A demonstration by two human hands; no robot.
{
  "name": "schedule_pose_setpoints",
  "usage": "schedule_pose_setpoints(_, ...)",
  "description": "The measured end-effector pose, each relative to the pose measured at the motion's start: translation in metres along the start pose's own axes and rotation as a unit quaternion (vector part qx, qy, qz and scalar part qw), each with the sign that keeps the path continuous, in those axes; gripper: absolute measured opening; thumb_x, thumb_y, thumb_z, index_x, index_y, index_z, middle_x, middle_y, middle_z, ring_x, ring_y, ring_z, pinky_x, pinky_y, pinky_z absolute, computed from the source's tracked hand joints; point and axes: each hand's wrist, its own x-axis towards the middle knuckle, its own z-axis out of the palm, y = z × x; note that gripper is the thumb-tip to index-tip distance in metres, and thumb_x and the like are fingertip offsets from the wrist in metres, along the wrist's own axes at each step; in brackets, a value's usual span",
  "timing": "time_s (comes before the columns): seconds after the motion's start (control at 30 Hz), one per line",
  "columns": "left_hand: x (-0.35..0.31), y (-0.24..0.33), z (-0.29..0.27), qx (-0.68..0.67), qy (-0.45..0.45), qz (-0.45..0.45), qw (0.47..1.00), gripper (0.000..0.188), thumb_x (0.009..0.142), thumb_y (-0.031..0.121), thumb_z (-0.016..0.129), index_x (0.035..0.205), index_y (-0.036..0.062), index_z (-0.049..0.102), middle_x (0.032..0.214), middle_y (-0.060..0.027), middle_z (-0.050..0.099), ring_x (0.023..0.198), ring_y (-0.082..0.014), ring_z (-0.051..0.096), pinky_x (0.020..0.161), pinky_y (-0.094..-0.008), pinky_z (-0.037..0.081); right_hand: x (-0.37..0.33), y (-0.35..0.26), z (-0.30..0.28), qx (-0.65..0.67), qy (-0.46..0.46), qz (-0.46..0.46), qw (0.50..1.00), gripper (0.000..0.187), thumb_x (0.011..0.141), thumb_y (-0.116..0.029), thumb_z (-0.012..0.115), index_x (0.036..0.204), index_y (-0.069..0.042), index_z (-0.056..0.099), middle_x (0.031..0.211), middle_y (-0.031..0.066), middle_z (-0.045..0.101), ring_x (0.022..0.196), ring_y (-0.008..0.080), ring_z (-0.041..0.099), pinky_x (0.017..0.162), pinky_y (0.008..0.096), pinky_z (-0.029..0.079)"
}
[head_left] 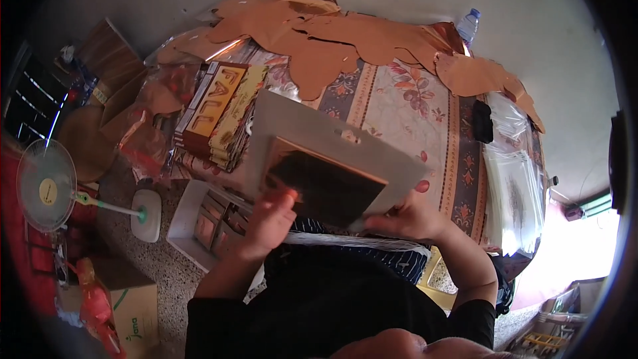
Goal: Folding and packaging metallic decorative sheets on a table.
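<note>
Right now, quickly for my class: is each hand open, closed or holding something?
Left hand: at the dark panel; grip cannot be told.
Right hand: closed, holding the grey sheet near its right end.

From my end I've got a cloth-covered surface (405, 103) mid-frame, tbl or bed, can't tell; the cloth's w/ floral + dark stripes. Brown scalloped sheets (325, 43) run along its far edge, top of frame. Ctr-left: stack of printed brown/yellow packs (216, 110). Right side: clear plastic sleeves (510, 196) in a pile, black item (483, 121) just beside, upper R. Lower L, I see speckled floor (167, 271) w/ fan base (146, 216) + cardboard box (136, 306) on it.
</note>
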Motion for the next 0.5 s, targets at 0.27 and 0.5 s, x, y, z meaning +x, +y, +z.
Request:
schedule_pose_setpoints(0.27, -0.069, 0.060, -0.209, 0.009, 0.045, 0.018, 0.999, 0.036, 0.094, 0.046, 0.053, 0.099, 0.0106, 0.060, 0.097, -0.0133, 0.063, 0.090, -0.0356, 0.061, 0.081, -0.0479, 0.050, 0.018, 0.001, -0.004, -0.033, 0.029, 0.015, 0.999, 0.018, 0.086, -0.005, 0.066, 0.103, 0.001, 0.066, 0.083, 0.0105, 0.068, 0.073, 0.0189, 0.068, 0.066, 0.0318, 0.052)
schedule_pose_setpoints(0.5, -0.202, -0.046, -0.358, -0.113, 0.359, 0.012, 0.926, 0.058, 0.094, 0.048, 0.052, 0.136, 0.0092, 0.045, 0.123, -0.0163, 0.057, 0.114, -0.0327, 0.055, 0.091, -0.0497, 0.051, 0.017, 0.026, -0.005, 0.037, 0.060, 0.056, 0.996, 0.012, 0.091, 0.001, 0.059, 0.100, 0.006, 0.065, 0.077, 0.0056, 0.064, 0.065, 0.0100, 0.064, 0.055, 0.0222, 0.046)
